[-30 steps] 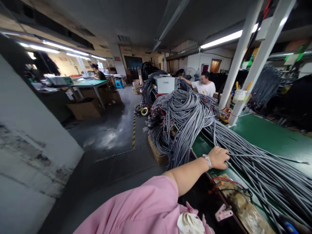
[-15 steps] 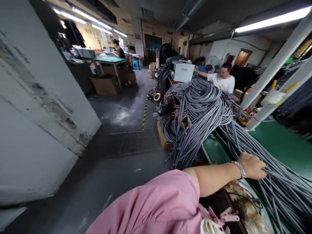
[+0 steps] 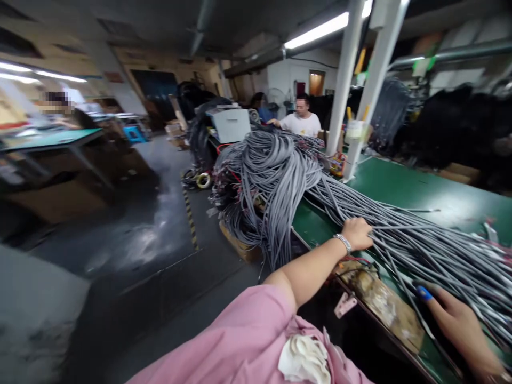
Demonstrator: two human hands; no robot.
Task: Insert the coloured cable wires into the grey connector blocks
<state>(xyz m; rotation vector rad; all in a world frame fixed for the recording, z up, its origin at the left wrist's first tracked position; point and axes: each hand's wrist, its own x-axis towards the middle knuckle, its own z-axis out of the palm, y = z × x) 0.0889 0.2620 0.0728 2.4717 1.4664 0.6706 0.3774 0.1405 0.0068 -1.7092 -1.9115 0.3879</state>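
Note:
A long bundle of grey cables (image 3: 404, 234) lies along the green table, fanning out toward the right. My left hand (image 3: 357, 233), with a metal watch at its wrist, is closed around cables at the near edge of the bundle; its fingertips are hidden. At lower right, my right hand (image 3: 456, 320) reaches over the near cables with thumb and forefinger stretched forward. Blue covers its thumb tip, and a dark cover shows on the forefinger. Its other fingers are partly hidden. Behind my left hand, a thick looped heap of grey cables (image 3: 276, 170) hangs over the table's end.
A worn brown package (image 3: 384, 298) lies on the near table edge, beside a pink clip (image 3: 344, 305). A white post (image 3: 362, 96) rises from the green table (image 3: 400, 181). A co-worker in white (image 3: 302, 122) is behind the heap, near a pale box (image 3: 232, 125).
My view has swung to the right, bringing my right hand and more of the table and cables into sight. My left hand still grips the cables.

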